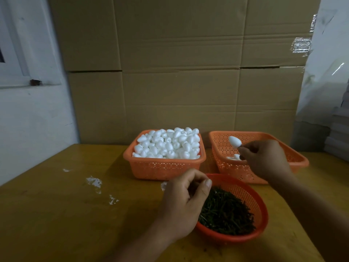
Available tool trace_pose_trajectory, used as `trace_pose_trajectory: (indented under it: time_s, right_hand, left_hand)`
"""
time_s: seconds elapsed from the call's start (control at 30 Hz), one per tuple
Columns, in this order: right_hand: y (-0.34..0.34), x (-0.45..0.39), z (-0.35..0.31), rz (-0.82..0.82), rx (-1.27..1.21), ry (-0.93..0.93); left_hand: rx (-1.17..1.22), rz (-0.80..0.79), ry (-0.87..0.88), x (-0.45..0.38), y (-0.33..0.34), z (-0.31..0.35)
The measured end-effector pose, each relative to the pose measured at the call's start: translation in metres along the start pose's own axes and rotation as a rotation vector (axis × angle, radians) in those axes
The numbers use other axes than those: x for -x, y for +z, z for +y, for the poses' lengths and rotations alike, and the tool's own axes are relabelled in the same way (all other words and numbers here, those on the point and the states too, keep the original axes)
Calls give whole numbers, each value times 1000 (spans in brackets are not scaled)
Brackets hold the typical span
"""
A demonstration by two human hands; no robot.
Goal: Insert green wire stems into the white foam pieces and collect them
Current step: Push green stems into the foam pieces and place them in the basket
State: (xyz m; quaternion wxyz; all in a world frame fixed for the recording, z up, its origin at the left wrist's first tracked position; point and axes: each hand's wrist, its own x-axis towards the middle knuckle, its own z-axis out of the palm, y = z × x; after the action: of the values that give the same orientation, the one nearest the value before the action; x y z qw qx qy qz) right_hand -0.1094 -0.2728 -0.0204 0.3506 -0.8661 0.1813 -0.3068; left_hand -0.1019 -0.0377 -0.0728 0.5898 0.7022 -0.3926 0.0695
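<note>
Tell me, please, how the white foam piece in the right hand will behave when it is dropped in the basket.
The foam piece looks very light, pinched in fingertips alone. Egg-shaped, it would probably roll before settling in the right basket. Hard squeezing might dent it.

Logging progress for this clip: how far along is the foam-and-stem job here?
Early. Done: only a few foam pieces lie in the right basket. In hand: the right hand holds one foam piece over that basket; the left hand hovers at the round basket of green stems. Left: the left basket is heaped with bare foam pieces.
</note>
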Motion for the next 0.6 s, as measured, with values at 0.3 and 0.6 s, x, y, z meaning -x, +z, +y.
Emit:
trace_pose_trajectory:
  time_s: [0.3,0.6]
  right_hand:
    - [2,-71,20,-118,534,231]
    - [2,-78,23,-279,610,205]
  left_hand:
    - [26,79,4,-2,-2,0]
    - [-9,77,61,-1,-3,1]
